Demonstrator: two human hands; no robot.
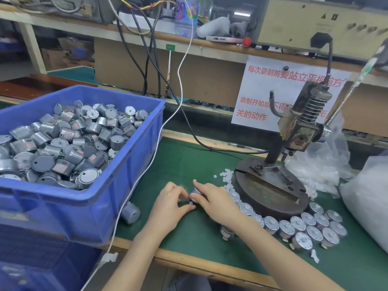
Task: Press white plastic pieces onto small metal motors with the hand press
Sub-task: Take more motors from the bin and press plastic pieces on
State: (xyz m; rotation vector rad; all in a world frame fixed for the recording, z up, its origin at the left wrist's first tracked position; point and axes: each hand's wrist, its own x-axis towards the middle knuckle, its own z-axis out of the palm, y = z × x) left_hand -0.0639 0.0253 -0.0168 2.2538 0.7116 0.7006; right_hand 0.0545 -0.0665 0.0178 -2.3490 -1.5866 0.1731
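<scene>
Low in the middle of the frame, the right hand [212,203] curls round one motor [196,191], while the left hand [171,206] pinches a tiny white piece [191,203] at its face. The motor looks dense, stiff and smooth, best gripped round its can. The piece seems feather-light and easily dropped, a fingertip job. One hand press [294,131] stands at the right. Roughly fifteen white-hubbed motors [304,225] curve round its base, and one stray motor [130,213] lies beside the blue bin [117,185]. The bin's heap is beyond counting, as are the loose white pieces [226,175].
</scene>
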